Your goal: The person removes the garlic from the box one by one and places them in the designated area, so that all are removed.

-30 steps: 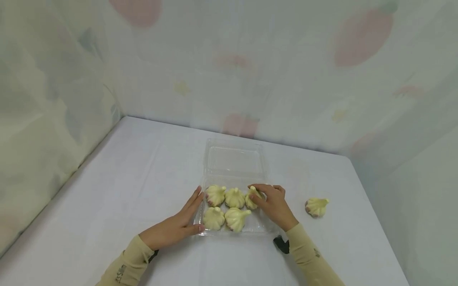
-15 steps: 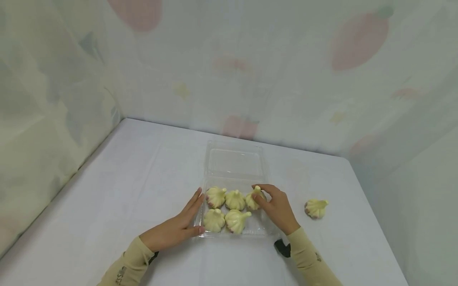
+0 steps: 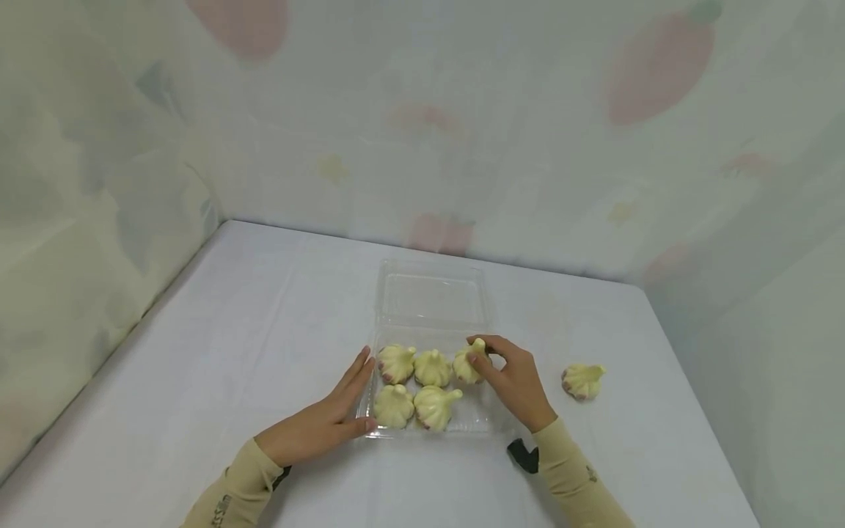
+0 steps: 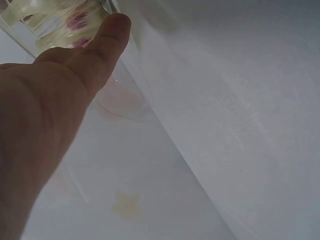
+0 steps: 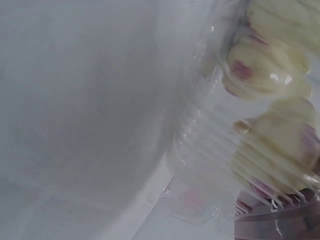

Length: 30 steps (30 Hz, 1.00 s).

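A clear plastic clamshell box (image 3: 475, 422) lies with its lid (image 3: 432, 297) folded back, holding several pale yellow garlic bulbs (image 3: 432, 408) in two rows. At the back right of the box, my right hand (image 3: 515, 381) pinches a garlic bulb (image 3: 466, 368) between thumb and fingers. My left hand (image 3: 323, 422) rests along the box's left side, fingers straight and thumb at the front corner. In the left wrist view its thumb (image 4: 112, 35) touches the clear wall. Through the ribbed side, the right wrist view shows bulbs (image 5: 280, 145) with purple patches.
One more garlic bulb (image 3: 583, 382) lies on the white table (image 3: 634, 455) to the right of the box. A dark strap piece (image 3: 524, 456) shows by the right cuff. Printed curtains (image 3: 528, 147) stand behind the table and at both sides.
My right hand has moved slightly to the right with the garlic bulb in its pinch, and the bulb looks a little raised. The left hand has stayed at the box's side.
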Motion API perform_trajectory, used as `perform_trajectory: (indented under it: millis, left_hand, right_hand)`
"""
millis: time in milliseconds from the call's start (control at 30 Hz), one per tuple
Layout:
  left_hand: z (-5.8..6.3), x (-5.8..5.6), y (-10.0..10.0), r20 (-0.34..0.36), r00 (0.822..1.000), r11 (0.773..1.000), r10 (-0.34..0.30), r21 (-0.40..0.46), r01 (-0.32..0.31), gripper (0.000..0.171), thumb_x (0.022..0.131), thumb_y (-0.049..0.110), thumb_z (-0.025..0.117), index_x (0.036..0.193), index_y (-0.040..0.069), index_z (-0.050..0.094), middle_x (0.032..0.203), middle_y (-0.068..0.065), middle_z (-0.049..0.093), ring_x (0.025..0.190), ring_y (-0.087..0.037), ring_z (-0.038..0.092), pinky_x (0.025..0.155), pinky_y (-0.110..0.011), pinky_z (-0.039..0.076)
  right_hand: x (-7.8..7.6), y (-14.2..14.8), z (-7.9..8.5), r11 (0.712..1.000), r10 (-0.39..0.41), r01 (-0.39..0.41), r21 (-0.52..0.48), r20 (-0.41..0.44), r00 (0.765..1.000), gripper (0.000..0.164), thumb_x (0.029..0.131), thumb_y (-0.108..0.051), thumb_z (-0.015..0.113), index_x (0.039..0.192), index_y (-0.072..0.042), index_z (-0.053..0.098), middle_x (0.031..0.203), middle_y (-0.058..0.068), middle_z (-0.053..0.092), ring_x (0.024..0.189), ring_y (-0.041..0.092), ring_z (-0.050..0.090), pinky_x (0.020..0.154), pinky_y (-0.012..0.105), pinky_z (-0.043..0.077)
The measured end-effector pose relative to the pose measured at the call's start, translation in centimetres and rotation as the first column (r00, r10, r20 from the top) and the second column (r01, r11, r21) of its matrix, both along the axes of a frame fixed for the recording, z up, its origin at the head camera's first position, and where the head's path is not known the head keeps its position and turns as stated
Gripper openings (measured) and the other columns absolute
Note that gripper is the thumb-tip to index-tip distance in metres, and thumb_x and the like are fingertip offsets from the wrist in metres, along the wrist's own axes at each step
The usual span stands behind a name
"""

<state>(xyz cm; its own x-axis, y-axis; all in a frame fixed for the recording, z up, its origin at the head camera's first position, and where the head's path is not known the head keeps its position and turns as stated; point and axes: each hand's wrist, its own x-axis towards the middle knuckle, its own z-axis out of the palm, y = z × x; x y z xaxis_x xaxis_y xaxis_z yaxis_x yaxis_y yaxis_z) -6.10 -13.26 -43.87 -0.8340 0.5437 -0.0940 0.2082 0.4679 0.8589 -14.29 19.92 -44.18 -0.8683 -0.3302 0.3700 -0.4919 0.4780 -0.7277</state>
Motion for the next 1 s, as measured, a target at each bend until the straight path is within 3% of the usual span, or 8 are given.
perform_trajectory:
  millis: [100,267,567,833,1000]
  left_hand:
    - [0.0,0.0,0.0,0.001,1.000,1.000,0.001,0.002,-0.001,0.087,0.106,0.035,0.055,0.162,0.005,-0.005,0.167,-0.008,-0.019,0.151,-0.030,-0.008,0.116,-0.059,0.014]
    - [0.1,0.0,0.0,0.004,1.000,1.000,0.002,-0.002,-0.002,0.087,0.106,0.035,0.055,0.162,0.005,-0.005,0.167,-0.008,-0.019,0.151,-0.030,-0.008,0.116,-0.059,0.014]
    - [0.1,-0.1,-0.1,0.010,1.000,1.000,0.005,-0.014,-0.005,0.088,0.106,0.036,0.055,0.162,0.006,-0.005,0.167,-0.007,-0.019,0.151,-0.029,-0.008,0.116,-0.058,0.014]
    - [0.2,-0.1,-0.2,0.000,1.000,1.000,0.002,-0.025,-0.002,0.087,0.106,0.037,0.054,0.162,0.006,-0.004,0.167,-0.006,-0.018,0.151,-0.028,-0.008,0.116,-0.058,0.014]
    - [0.2,-0.1,-0.2,-0.004,1.000,1.000,0.000,-0.022,0.000,0.086,0.106,0.036,0.054,0.162,0.006,-0.004,0.167,-0.007,-0.018,0.151,-0.028,-0.008,0.116,-0.059,0.014]
  right_hand:
    - [0.0,0.1,0.1,0.999,-0.017,0.018,-0.029,0.033,0.999,0.029,0.097,-0.021,0.072,0.123,-0.008,0.071,0.116,-0.004,0.071,0.104,0.017,0.067,0.083,0.051,0.054]
    - [0.1,0.1,0.4,0.998,-0.033,0.038,-0.054,0.094,0.995,0.030,0.097,-0.024,0.072,0.122,-0.007,0.071,0.114,-0.004,0.071,0.104,0.016,0.066,0.079,0.044,0.056]
    - [0.0,0.1,0.5,0.996,-0.043,0.050,-0.072,0.097,0.994,0.026,0.097,-0.023,0.072,0.121,-0.013,0.073,0.113,-0.004,0.071,0.102,0.016,0.067,0.085,0.048,0.054]
    - [0.1,0.4,0.9,0.991,-0.033,0.051,-0.127,0.134,0.990,0.026,0.098,-0.021,0.071,0.120,-0.009,0.072,0.109,-0.003,0.072,0.098,0.017,0.067,0.076,0.033,0.057]
    - [0.1,0.7,1.2,0.987,-0.054,0.073,-0.142,0.133,0.990,0.024,0.097,-0.018,0.071,0.120,-0.010,0.072,0.111,-0.001,0.072,0.101,0.018,0.067,0.081,0.035,0.054]
